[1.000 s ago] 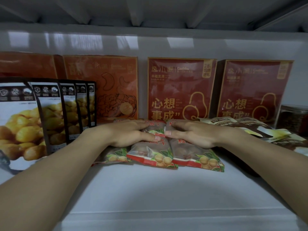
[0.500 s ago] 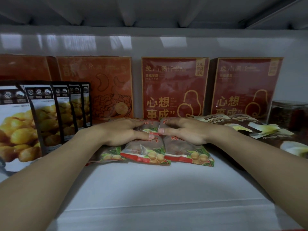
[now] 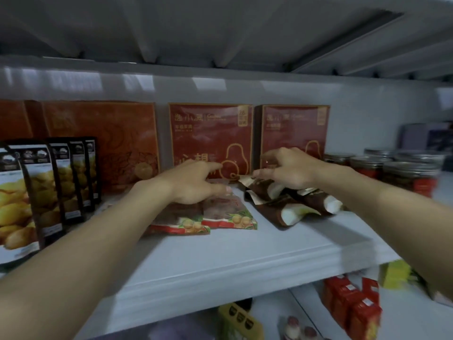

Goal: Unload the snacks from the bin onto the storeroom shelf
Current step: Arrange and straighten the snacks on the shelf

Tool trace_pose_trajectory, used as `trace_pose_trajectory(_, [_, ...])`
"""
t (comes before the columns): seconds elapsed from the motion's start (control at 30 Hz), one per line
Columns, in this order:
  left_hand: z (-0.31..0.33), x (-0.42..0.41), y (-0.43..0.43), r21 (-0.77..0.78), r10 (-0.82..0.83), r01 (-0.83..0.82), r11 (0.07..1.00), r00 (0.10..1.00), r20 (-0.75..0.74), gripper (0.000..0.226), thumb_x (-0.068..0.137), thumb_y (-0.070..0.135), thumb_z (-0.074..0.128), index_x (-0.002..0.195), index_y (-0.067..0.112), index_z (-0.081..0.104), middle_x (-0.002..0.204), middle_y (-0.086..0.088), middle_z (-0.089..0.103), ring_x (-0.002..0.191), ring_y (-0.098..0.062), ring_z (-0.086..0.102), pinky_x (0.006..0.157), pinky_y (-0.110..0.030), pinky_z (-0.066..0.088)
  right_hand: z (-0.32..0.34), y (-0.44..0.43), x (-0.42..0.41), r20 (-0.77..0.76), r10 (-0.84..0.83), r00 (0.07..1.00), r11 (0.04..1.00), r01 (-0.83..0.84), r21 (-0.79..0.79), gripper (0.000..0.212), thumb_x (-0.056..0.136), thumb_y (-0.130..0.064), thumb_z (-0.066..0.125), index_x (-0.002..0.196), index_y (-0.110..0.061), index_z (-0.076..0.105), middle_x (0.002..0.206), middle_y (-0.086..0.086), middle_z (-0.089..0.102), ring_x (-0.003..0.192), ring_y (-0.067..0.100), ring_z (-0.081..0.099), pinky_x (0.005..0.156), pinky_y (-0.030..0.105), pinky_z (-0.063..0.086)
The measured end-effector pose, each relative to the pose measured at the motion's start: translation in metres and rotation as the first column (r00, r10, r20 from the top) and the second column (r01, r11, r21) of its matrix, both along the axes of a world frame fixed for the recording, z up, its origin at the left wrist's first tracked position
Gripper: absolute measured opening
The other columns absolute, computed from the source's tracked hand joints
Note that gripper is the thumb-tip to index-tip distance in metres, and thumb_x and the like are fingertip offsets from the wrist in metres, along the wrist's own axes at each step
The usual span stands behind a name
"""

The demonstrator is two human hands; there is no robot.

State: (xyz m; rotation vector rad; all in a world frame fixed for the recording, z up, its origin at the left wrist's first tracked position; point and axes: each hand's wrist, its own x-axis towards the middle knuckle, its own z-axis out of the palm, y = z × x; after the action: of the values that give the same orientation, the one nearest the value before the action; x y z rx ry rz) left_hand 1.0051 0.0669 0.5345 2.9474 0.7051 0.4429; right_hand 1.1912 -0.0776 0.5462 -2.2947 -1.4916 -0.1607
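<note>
— Stock on the white shelf [image 3: 245, 261]?

— Red snack packets [image 3: 228, 212] with nut pictures: two clearly seen, lying flat side by side at mid-shelf. Brown pouches [image 3: 289, 202]: about three, overlapping, just right of them. Red boxes [image 3: 210, 138]: two upright at the back wall. Orange boxes [image 3: 103, 141]: two. Black chestnut bags [image 3: 27, 192]: five standing in a row (far left). Lidded jars [image 3: 407, 173]: several, count unclear.

— Hands?

— Left hand [image 3: 193, 185]: spread loosely, palm down on the red packets, gripping nothing. Right hand [image 3: 291, 168]: fingers curled, thumb and forefinger pinching the top edge of a brown pouch.
</note>
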Motion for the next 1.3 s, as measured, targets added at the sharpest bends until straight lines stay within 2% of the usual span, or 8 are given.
trace_pose_trajectory(0.2, [-0.002,0.05,-0.047,0.021,-0.099,0.099,0.995,0.995,-0.029,0.081,0.085,0.069,0.057,0.152,0.03,0.034,0.156,0.002,0.038,0.142,-0.024,0.035,0.114,-0.04,0.034,-0.003,-0.047,0.027,-0.003,-0.068,0.998,0.998,0.068,0.005,0.072,0.09,-0.062,0.057,0.147,-0.02,0.046,0.149,0.004,0.049,0.134,0.025,0.047,0.108,0.033,0.039])
trace_pose_trajectory(0.33, [-0.008,0.078,-0.067,-0.01,-0.089,0.089,0.996,0.996,-0.009,0.095,0.064,0.087,0.044,0.144,0.037,0.045,0.144,0.006,0.053,0.132,-0.023,0.048,0.106,-0.042,0.043,-0.01,-0.072,0.059,0.001,-0.074,0.997,0.997,0.074,0.019,0.068,0.093,-0.056,0.057,0.147,-0.018,0.044,0.15,0.004,0.047,0.137,0.025,0.044,0.112,0.036,0.036])
trace_pose_trajectory(0.57, [-0.018,0.13,-0.079,-0.188,0.159,-0.137,0.973,0.981,0.11,0.069,0.092,0.067,0.047,0.143,0.021,0.049,0.147,-0.004,0.05,0.134,-0.026,0.045,0.107,-0.035,0.039,-0.027,-0.068,0.123,-0.128,-0.066,0.99,0.993,0.078,0.092,0.075,0.086,-0.067,0.058,0.137,-0.012,0.056,0.139,0.007,0.058,0.126,0.028,0.053,0.103,0.036,0.044])
trace_pose_trajectory(0.73, [-0.023,0.146,-0.077,-0.361,0.343,-0.276,0.891,0.93,0.135,0.075,0.089,0.06,0.059,0.148,0.018,0.042,0.149,-0.005,0.047,0.137,-0.026,0.042,0.105,-0.031,0.035,-0.032,-0.053,0.136,-0.278,-0.025,0.96,0.994,0.054,0.096,0.072,0.082,-0.06,0.07,0.132,-0.011,0.057,0.133,0.007,0.058,0.12,0.027,0.055,0.096,0.03,0.044])
trace_pose_trajectory(0.83, [-0.024,0.15,-0.075,-0.536,0.404,-0.247,0.807,0.894,0.196,0.081,0.083,0.05,0.073,0.148,0.015,0.041,0.111,0.003,0.064,0.124,-0.017,0.048,0.096,-0.025,0.033,-0.035,-0.042,0.142,-0.33,-0.047,0.943,0.992,0.081,0.092,0.075,0.074,-0.063,0.076,0.125,-0.011,0.057,0.125,0.006,0.059,0.113,0.026,0.057,0.098,0.038,0.049])
trace_pose_trajectory(1.0, [-0.029,0.15,-0.068,-0.717,0.495,-0.128,0.686,0.803,0.331,0.093,0.065,0.03,0.091,0.144,0.012,0.047,0.136,-0.006,0.055,0.119,-0.021,0.054,0.091,-0.024,0.041,-0.043,-0.028,0.148,-0.461,-0.057,0.885,0.985,0.126,0.12,0.107,0.043,-0.08,0.075,0.126,-0.015,0.057,0.128,0.006,0.061,0.117,0.029,0.057,0.101,0.044,0.048])
trace_pose_trajectory(1.13, [-0.036,0.153,-0.063,-0.756,0.517,-0.038,0.653,0.752,0.408,0.085,0.054,0.015,0.096,0.129,0.015,0.057,0.104,0.0,0.064,0.098,-0.018,0.063,0.07,-0.025,0.051,-0.046,-0.025,0.15,-0.575,0.042,0.817,0.982,0.074,0.176,0.086,0.062,-0.049,0.089,0.133,-0.015,0.053,0.129,0.003,0.058,0.118,0.023,0.056,0.103,0.039,0.047])
trace_pose_trajectory(1.3, [-0.038,0.156,-0.06,-0.716,0.443,0.033,0.698,0.766,0.466,0.071,0.052,0.013,0.096,0.111,0.024,0.059,0.094,0.01,0.059,0.085,-0.001,0.057,0.065,-0.016,0.046,-0.046,-0.024,0.154,-0.574,0.154,0.805,0.933,0.074,0.353,0.088,0.054,-0.025,0.098,0.125,-0.02,0.046,0.109,0.003,0.059,0.106,0.02,0.06,0.094,0.036,0.052])
